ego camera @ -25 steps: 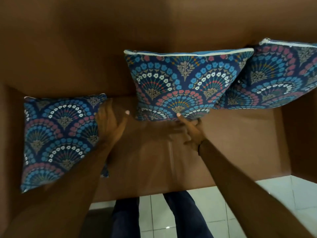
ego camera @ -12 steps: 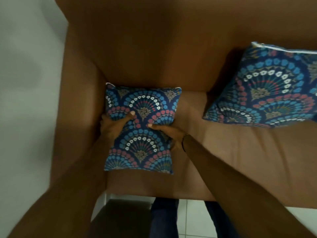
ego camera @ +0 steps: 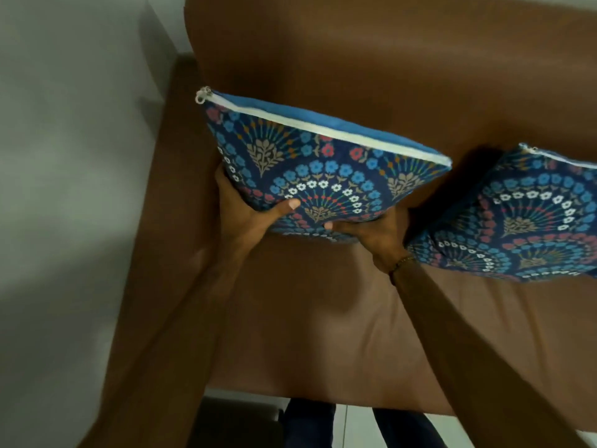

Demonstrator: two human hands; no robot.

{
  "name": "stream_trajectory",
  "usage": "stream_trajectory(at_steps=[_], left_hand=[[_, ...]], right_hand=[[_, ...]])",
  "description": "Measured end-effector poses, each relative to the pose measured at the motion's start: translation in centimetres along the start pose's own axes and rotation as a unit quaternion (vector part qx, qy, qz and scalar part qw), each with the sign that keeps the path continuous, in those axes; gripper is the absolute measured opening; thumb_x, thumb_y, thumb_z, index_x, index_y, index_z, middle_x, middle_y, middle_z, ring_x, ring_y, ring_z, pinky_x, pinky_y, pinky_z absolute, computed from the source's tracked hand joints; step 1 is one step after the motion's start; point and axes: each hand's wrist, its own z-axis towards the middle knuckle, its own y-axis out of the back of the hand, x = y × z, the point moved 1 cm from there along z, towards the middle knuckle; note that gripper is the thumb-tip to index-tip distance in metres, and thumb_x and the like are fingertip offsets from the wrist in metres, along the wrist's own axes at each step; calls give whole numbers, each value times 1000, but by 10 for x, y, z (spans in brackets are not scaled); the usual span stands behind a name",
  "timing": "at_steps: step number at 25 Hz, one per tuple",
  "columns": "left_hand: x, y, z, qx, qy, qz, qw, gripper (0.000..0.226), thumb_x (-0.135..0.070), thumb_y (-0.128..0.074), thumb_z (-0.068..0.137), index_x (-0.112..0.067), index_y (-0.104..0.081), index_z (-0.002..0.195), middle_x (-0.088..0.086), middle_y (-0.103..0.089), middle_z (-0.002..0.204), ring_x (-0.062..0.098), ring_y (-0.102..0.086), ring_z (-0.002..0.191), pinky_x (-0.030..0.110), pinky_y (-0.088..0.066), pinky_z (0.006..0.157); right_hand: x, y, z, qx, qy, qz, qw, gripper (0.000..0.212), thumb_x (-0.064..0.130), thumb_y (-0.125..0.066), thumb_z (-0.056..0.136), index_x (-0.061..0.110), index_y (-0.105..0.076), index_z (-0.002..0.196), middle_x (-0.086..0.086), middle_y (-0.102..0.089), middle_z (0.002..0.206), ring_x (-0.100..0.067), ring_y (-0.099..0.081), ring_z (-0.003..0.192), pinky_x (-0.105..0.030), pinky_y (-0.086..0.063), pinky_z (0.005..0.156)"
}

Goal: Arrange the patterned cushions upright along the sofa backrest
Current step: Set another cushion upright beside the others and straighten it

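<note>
A blue patterned cushion (ego camera: 323, 169) with a white zip along its top edge is lifted off the seat, upright and tilted, close to the brown sofa backrest (ego camera: 387, 76) at the sofa's left end. My left hand (ego camera: 252, 215) grips its lower left edge, thumb on the front. My right hand (ego camera: 371, 234) grips its lower right edge from beneath. A second matching cushion (ego camera: 523, 218) leans upright against the backrest to the right, partly cut off by the frame edge.
The brown seat (ego camera: 323, 318) stretches below the cushions. The left armrest (ego camera: 161, 221) runs beside a grey wall (ego camera: 64, 189). White floor tiles and my legs (ego camera: 310, 421) show beyond the seat's front edge.
Both hands moved left, grasped the cushion lying flat at the sofa's left end, and raised it upright toward the backrest. The view shifted left, so the third cushion is out of frame.
</note>
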Motion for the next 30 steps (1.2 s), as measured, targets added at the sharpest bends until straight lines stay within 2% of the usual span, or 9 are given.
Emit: stream_trajectory(at_steps=[3,7,12,15,17,19,24,26,30], left_hand=[[13,5,2,-34,-15,26,999,126,-58,-95,62,-9,-32,160,-23,-44,149,-27,-44,130,-4,-34,105],[22,13,-1,-38,6,34,999,138,-86,-78,62,-18,-20,168,-10,-35,166,1,-37,150,-3,-24,113],[25,-11,-37,-72,25,4,997,118,-67,-77,82,-9,-17,166,8,-32,169,20,-36,156,32,-34,129],[24,-42,-82,-101,24,52,993,92,-61,-74,84,3,-40,141,22,-47,139,29,-54,126,45,-50,108],[20,-74,-108,-50,-20,96,994,71,-52,-77,86,2,-49,122,24,-53,121,34,-58,109,55,-53,95],[11,-115,-128,19,-37,88,995,66,-49,-78,86,-1,-54,125,19,-56,123,32,-61,113,55,-55,98],[-25,-238,-160,131,-3,58,990,86,-48,-82,84,-16,-46,155,7,-53,153,-2,-54,129,24,-47,114],[-39,-286,-164,147,-14,51,988,96,-34,-89,83,-14,-38,162,13,-48,161,-4,-51,133,6,-42,107],[-62,-357,-151,129,0,32,991,126,-25,-99,72,-19,-18,168,7,-36,171,17,-41,153,27,-44,119]], right_hand=[[-9,-23,4,17,-40,-15,999,79,-19,-90,72,-9,-58,143,-22,-68,143,-35,-67,131,-52,-56,111],[-7,-30,22,52,-58,-9,997,86,-19,-90,72,-6,-53,148,-16,-66,139,-24,-63,124,-27,-61,100],[-12,-7,16,59,-9,-41,997,101,-9,-99,64,4,-46,148,-5,-64,141,-4,-66,120,-15,-58,98],[-26,23,-9,4,-22,-51,998,97,12,-104,65,28,-42,137,17,-54,131,16,-56,108,5,-48,79],[-36,61,-25,-45,-26,-78,996,86,28,-104,66,35,-47,130,23,-56,123,12,-55,109,1,-49,79],[-45,108,-39,-98,-24,-83,991,72,32,-104,66,33,-55,119,18,-62,111,-1,-63,102,-19,-57,87],[-60,253,-71,-239,-9,-32,970,57,39,-98,72,17,-52,99,4,-52,86,-11,-53,77,-31,-50,78],[-64,325,-78,-290,-16,-4,957,64,39,-98,73,18,-48,108,3,-50,96,-14,-53,87,-38,-53,85],[-58,438,-47,-219,-82,22,972,120,34,-101,71,28,-24,162,-3,-39,165,-28,-44,149,-52,-44,122]])
